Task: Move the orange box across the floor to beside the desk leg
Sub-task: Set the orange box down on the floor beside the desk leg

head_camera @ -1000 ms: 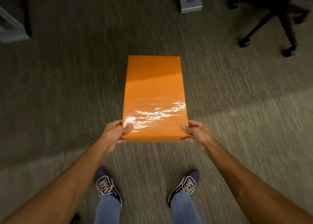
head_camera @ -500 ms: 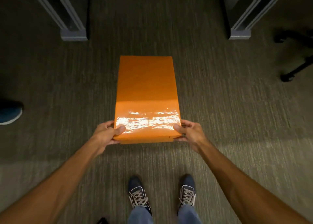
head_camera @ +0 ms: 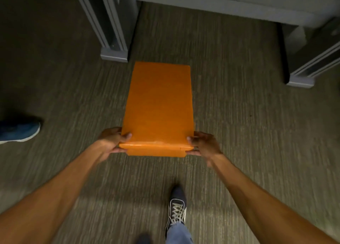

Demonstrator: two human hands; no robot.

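Head view looks straight down on an orange box [head_camera: 159, 105], long and narrow, its lid shut so nothing of its inside can be seen. It points lengthwise away from the person, and whether its underside touches the carpet [head_camera: 239, 133] or rides just above it cannot be told.

Both hands grip the near end. The left hand [head_camera: 112, 140] wraps the near left corner, thumb lying on the lid and fingers curled under the edge. The right hand [head_camera: 204, 144] closes on the near right corner in the same manner, thumb on top, fingertips below the rim.

The far left corner of the box sits just beside the grey foot of the left desk leg [head_camera: 114, 55], slightly to the right of it and a little nearer the person; a thin strip of carpet seems to separate them, though touching cannot be ruled out. The far edge lies about level with the front of that foot.

To the right of the box a wide band of bare carpet runs to the right desk leg [head_camera: 301, 80], which stands well apart. Ahead, open floor carries on under the desk to a grey crossbeam [head_camera: 220, 6]. To the left, carpet is free as far as a blue shoe [head_camera: 20, 131] at the frame's edge, well apart from the box.

Behind the box, the person's dark laced sneaker [head_camera: 176, 207] is planted near the right forearm, with clear carpet between it and the near edge.
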